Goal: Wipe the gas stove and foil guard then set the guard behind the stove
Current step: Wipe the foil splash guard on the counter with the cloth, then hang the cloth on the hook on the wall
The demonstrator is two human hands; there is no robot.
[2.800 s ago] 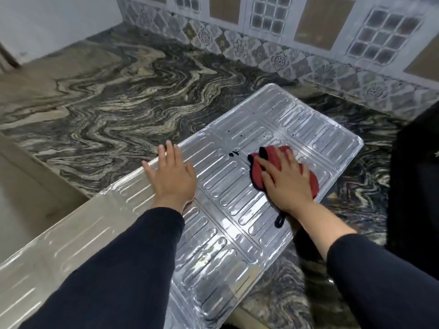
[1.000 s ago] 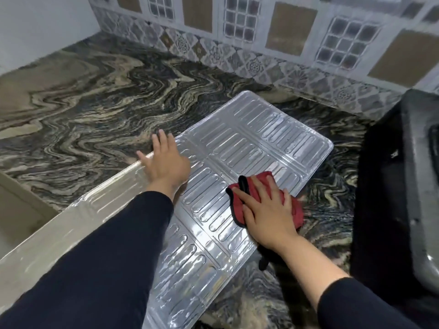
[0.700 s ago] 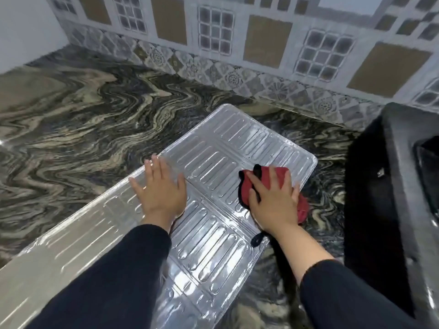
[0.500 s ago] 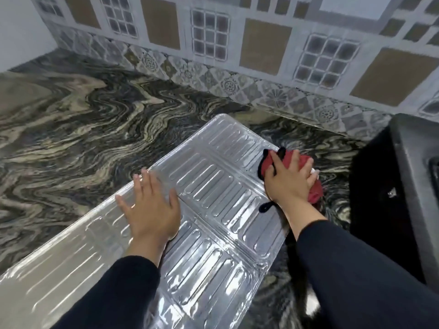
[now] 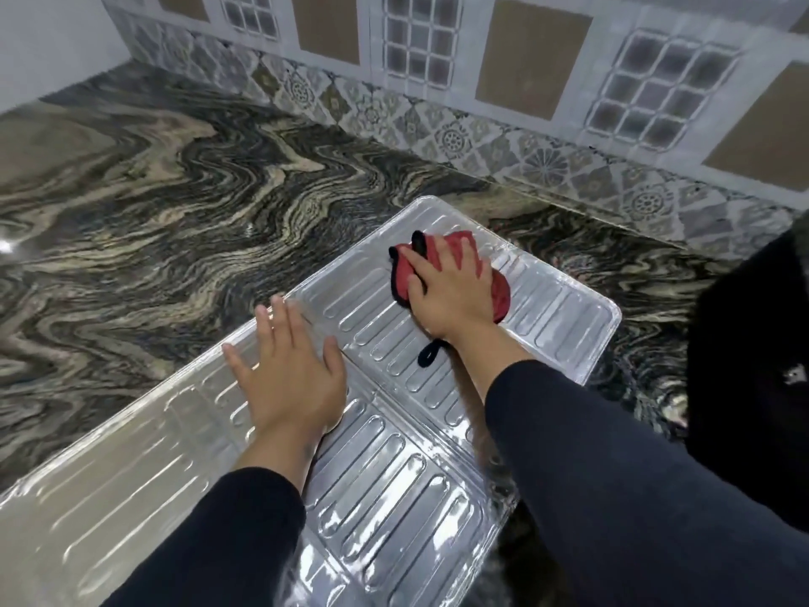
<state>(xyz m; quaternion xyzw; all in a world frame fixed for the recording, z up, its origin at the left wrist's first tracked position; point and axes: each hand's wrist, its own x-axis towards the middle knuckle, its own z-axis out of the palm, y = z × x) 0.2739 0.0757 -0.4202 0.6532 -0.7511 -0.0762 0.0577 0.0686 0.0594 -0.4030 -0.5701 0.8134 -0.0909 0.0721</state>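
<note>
Your right hand (image 5: 453, 295) presses spread fingers flat on the red cloth (image 5: 499, 291); your left hand (image 5: 291, 378), fingers splayed, pins the foil guard (image 5: 394, 475) lying on swirled marble counter (image 5: 131, 203). The stove (image 5: 753, 365) is cropped at the right.

Foil guard (image 5: 394, 475) on marble counter (image 5: 153, 212), right hand (image 5: 451, 291) pressing red cloth (image 5: 499, 286), left hand (image 5: 289, 374) flat

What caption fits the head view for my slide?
Left hand flat on the foil guard, right hand pressing a red cloth on it.
</note>
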